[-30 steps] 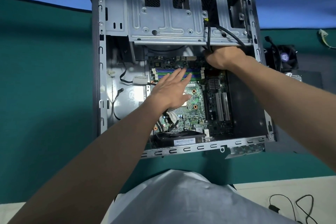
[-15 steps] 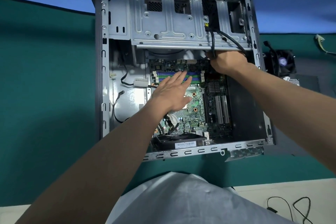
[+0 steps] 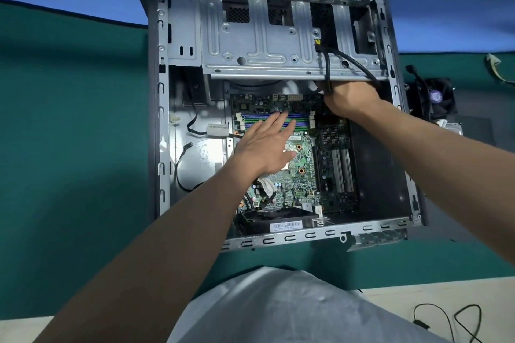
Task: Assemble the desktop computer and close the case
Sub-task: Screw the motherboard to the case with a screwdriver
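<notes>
From the head view, the computer case [image 3: 163, 147] lies on its side on the green tabletop [image 3: 69, 147] with the side panel off. The motherboard [image 3: 303, 175] sits inside, in the middle of the open box. My left hand [image 3: 267, 145] lies flat on the board with straight, slightly spread fingers, and its fingertips reach the blue and green memory slots [image 3: 302, 120]. My right hand [image 3: 348, 100] is at the board's upper right corner, just under the metal drive cage [image 3: 264, 44]. Its fingers curl round the black cable [image 3: 328, 67] that drops from the cage. A loose fan [image 3: 436, 97] rests on the tabletop, right of the case.
</notes>
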Action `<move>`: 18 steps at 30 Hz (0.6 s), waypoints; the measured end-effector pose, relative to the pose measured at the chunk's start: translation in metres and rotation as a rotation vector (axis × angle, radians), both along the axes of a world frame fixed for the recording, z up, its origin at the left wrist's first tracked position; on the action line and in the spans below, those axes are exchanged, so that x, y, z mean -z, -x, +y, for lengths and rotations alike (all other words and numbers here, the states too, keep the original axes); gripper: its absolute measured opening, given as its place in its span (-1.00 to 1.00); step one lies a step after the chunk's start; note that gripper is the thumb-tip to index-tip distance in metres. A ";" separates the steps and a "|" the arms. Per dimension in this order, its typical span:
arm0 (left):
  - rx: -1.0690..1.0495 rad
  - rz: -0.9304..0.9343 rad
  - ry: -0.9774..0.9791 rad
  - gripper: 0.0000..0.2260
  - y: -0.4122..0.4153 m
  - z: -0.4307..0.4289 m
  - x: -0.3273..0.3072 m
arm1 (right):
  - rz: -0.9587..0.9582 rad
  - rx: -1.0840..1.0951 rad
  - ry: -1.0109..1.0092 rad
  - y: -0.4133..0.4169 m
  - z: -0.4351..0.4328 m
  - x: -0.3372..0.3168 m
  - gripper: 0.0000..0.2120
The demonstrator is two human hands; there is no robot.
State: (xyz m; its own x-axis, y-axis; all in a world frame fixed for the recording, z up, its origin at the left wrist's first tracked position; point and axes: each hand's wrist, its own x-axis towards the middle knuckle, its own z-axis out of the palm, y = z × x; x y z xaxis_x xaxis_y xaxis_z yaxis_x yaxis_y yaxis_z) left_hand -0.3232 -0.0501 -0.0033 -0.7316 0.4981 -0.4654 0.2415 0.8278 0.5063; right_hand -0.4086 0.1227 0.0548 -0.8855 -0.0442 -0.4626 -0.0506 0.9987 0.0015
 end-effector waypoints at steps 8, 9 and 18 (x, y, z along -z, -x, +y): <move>0.001 0.004 0.005 -0.35 0.000 -0.001 0.000 | -0.062 0.076 -0.067 0.000 -0.003 -0.001 -0.63; 0.001 0.005 0.004 -0.35 0.000 -0.001 0.000 | -0.072 0.088 -0.067 -0.001 -0.004 -0.001 -0.66; -0.002 0.010 0.003 -0.36 0.000 -0.001 0.000 | 0.054 0.020 0.033 -0.006 -0.005 -0.001 -0.64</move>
